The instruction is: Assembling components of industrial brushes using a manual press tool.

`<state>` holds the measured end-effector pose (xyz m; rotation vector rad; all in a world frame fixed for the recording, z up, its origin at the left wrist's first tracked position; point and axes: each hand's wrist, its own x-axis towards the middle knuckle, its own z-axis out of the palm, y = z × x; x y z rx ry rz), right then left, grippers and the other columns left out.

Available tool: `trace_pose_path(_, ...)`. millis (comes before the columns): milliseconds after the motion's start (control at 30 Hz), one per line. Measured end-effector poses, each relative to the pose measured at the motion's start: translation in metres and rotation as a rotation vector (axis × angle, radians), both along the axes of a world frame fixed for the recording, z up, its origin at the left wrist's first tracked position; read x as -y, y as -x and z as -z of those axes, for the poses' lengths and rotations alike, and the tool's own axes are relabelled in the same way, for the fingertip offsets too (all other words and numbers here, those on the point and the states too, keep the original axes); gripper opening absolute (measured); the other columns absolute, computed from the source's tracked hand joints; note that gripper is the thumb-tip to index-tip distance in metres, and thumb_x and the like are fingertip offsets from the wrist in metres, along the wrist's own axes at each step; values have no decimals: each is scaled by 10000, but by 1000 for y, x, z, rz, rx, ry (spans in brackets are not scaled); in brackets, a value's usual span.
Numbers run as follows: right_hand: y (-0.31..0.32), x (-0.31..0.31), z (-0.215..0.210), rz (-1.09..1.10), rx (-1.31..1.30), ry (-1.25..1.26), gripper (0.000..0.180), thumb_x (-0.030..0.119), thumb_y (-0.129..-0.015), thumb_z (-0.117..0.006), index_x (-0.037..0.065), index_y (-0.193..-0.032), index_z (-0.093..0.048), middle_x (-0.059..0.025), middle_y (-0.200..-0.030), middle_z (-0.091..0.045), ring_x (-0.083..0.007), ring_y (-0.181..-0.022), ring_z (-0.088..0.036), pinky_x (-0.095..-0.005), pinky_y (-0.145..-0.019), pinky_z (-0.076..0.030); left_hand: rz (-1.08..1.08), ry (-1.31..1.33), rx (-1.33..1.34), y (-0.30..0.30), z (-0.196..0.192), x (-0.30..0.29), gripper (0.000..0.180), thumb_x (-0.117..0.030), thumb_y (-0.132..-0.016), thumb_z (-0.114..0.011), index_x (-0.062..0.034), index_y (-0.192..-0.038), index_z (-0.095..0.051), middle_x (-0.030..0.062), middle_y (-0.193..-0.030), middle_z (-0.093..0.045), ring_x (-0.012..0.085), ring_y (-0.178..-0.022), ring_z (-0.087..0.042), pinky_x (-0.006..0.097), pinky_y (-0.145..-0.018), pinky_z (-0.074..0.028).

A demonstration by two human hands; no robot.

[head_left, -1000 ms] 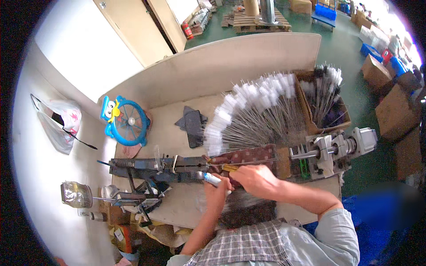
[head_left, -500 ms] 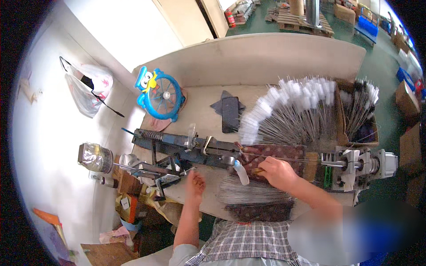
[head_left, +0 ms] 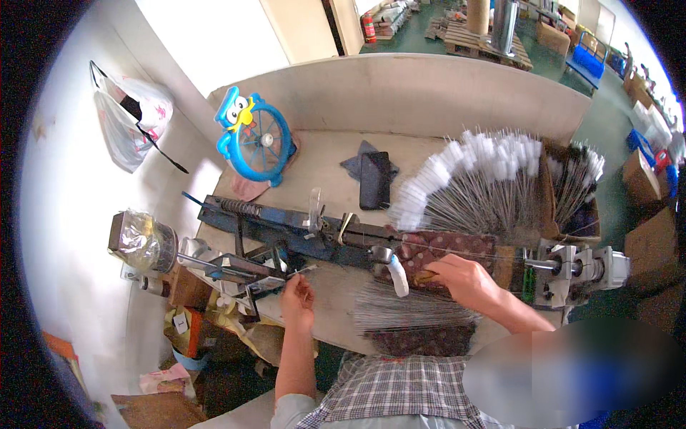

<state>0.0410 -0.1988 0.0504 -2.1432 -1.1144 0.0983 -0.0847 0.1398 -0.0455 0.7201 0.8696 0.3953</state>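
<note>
My left hand [head_left: 298,300] is closed with curled fingers at the tip of a feed arm [head_left: 246,267] on the machine's left side. Whatever it pinches there is too small to make out. My right hand [head_left: 464,280] is closed around a small yellowish-brown piece [head_left: 426,276], just right of a white-wrapped lever handle [head_left: 398,276]. Above that hand a thin metal wire [head_left: 457,251] runs toward the motor-driven chuck [head_left: 544,264]. Below the hands lies a sheaf of straight wires [head_left: 407,309] on a dark spotted cloth [head_left: 421,342].
Many white-bristled wire brushes [head_left: 464,179] fan out at the back right, beside a cardboard box [head_left: 549,189] of more brushes. A dark phone [head_left: 374,180] lies on a grey cloth. A blue cartoon-duck fan [head_left: 259,139] stands at the back left. A raised board [head_left: 400,93] borders the table's far side.
The whole view has shifted slightly. My right hand sits a little farther right of the lever handle, still gripping the small piece. My left hand stays by the feed arm's tip.
</note>
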Motion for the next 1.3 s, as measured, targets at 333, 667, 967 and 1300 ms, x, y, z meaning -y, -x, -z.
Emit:
trace_pose_path(333, -27, 29, -20, 266, 20, -155, 182, 161, -751, -652, 52, -896, -662, -106, -773, -639, -279, -779, -608, -371, -705, -492, 563, -300, 125, -50, -72, 180, 138, -134, -852, -588, -1, -821, -610, 50, -725, -599, 111, -656, -548, 259, -620, -454)
trace_pose_path(667, -24, 55, -17, 222, -181, -230, 187, 167, -743, -661, 63, -897, -664, -110, -795, -642, -287, -777, -605, -372, -712, -482, 637, -309, 277, -93, -48, 230, 147, -135, -894, -560, -6, -952, -597, 46, -823, -608, 85, -643, -540, 236, -595, -470)
trace_pose_path(967, -34, 2, -29, 294, 376, -91, 153, 188, -709, -654, 84, -821, -653, -30, -769, -634, -208, -769, -596, -340, -686, -474, 341, -181, 160, -87, -71, 207, 119, -171, -882, -578, -54, -871, -564, 23, -723, -557, 95, -575, -503, 238, -504, -403)
trace_pose_path(1300, -38, -20, -19, 196, 66, -5, 205, 246, -770, -597, 72, -847, -674, -80, -830, -655, -273, -822, -603, -372, -727, -487, 427, -71, 240, -79, -63, 194, 189, -223, -904, -559, -51, -825, -563, 32, -680, -584, 106, -558, -525, 242, -518, -430)
